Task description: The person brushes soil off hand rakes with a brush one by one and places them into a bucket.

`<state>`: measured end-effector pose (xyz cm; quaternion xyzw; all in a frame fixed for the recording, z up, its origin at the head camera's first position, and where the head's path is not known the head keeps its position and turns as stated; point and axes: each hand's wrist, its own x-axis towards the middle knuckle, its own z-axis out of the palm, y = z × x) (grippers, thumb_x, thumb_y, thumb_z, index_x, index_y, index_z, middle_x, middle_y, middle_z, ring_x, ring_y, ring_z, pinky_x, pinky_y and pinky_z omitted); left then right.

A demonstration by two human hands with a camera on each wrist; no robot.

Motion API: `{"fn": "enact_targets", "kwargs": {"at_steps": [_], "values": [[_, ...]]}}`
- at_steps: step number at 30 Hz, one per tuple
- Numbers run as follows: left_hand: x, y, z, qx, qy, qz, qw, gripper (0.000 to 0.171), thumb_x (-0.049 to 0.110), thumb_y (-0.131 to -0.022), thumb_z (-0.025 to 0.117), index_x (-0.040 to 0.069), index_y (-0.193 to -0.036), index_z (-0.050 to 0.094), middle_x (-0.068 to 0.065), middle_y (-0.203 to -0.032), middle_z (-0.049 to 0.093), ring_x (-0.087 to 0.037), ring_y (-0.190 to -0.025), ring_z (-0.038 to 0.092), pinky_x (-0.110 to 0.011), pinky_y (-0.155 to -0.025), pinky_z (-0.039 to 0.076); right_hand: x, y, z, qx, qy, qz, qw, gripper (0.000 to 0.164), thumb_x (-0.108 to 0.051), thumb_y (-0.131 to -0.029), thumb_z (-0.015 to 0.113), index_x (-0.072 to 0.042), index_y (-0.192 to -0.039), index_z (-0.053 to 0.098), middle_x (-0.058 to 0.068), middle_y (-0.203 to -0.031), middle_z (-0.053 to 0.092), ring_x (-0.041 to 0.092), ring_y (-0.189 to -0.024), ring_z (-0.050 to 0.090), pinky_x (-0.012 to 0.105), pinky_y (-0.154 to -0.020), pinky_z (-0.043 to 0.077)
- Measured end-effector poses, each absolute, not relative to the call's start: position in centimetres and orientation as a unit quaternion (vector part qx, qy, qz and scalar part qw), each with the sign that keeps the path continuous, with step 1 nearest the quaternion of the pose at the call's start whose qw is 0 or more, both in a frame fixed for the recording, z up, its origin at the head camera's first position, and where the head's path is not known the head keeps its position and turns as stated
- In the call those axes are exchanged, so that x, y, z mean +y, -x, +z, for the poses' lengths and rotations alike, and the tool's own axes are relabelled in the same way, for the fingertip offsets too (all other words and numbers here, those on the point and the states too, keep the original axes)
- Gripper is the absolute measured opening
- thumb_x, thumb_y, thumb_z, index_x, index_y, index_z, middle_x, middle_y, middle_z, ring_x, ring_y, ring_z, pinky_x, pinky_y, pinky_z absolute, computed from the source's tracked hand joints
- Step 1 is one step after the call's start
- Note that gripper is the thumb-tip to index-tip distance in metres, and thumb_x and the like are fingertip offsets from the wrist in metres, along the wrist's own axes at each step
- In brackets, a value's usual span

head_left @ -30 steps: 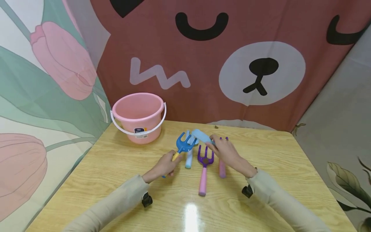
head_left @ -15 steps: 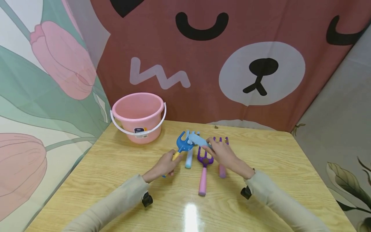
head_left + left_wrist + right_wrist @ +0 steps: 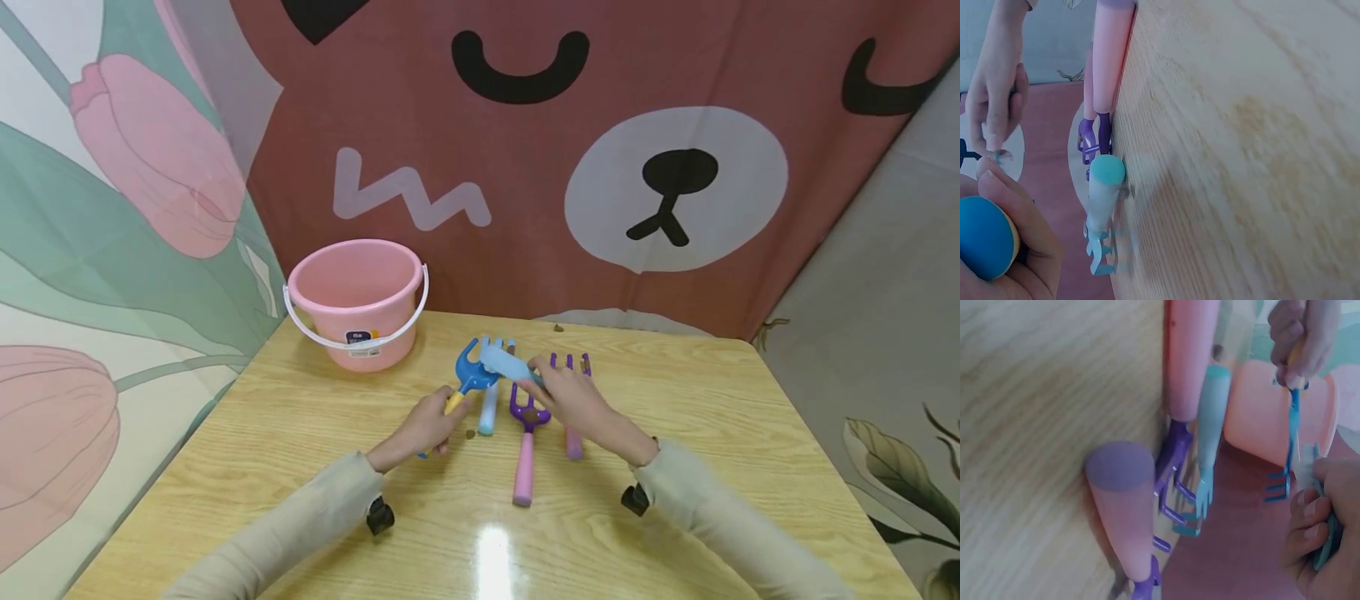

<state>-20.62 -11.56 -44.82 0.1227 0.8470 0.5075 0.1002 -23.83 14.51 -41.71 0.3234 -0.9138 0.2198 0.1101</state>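
My left hand (image 3: 429, 423) grips the yellow handle of a blue garden fork (image 3: 472, 377), held above the table with its tines pointing away. My right hand (image 3: 576, 402) holds a light blue brush (image 3: 504, 363) across the fork's head, hiding some of the tines. White bristles on the brush face the fork in the right wrist view. Beneath them lies a pale blue hand rake (image 3: 488, 412). A purple fork with a pink handle (image 3: 524, 471) lies beside it, a brown smear on its head. Another purple rake with a pink handle (image 3: 574, 443) is partly behind my right hand.
A pink bucket (image 3: 366, 333) with a white handle stands at the back left of the wooden table (image 3: 645, 533). Brown crumbs lie near the back edge, and one crumb (image 3: 470, 434) is by my left hand. A printed curtain (image 3: 517, 167) hangs behind.
The brush has moved left and slightly down over the fork's head, uncovering the far purple rake's tines. A brown crumb now shows on the table beside my left hand, which stays nearly still.
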Motion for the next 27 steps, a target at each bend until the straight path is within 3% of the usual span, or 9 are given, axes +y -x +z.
{"fn": "enact_targets", "kwargs": {"at_steps": [10, 17, 27], "values": [[-12.0, 20.5, -45.0, 0.847, -0.118, 0.508, 0.104, 0.031, 0.028, -0.104, 0.053, -0.002, -0.111, 0.053, -0.003, -0.05, 0.049, -0.01, -0.034, 0.047, -0.025, -0.032, 0.041, 15.3, 24.6, -42.1, -0.929, -0.266, 0.214, 0.145, 0.028, -0.025, -0.102, 0.057, 0.002, -0.113, 0.057, -0.006, -0.057, 0.044, 0.006, -0.043, 0.035, 0.023, -0.04, 0.031], [-12.1, 20.7, -45.0, 0.845, -0.119, 0.512, 0.098, 0.013, 0.012, -0.101, 0.056, 0.0, -0.104, 0.051, -0.006, -0.052, 0.051, -0.01, -0.034, 0.049, -0.025, -0.032, 0.043, 15.8, 24.6, -41.7, -0.931, -0.247, 0.228, 0.142, 0.03, -0.027, -0.103, 0.055, 0.001, -0.115, 0.055, -0.005, -0.055, 0.043, 0.006, -0.041, 0.032, 0.023, -0.039, 0.028], [-11.8, 20.8, -45.0, 0.83, -0.125, 0.537, 0.088, 0.011, 0.009, -0.102, 0.055, -0.002, -0.101, 0.052, -0.008, -0.054, 0.056, -0.012, -0.038, 0.055, -0.036, -0.039, 0.053, 16.0, 24.5, -41.8, -0.927, -0.256, 0.237, 0.136, 0.03, -0.027, -0.104, 0.055, 0.0, -0.115, 0.055, -0.006, -0.053, 0.039, 0.006, -0.041, 0.03, 0.022, -0.039, 0.028]]}}
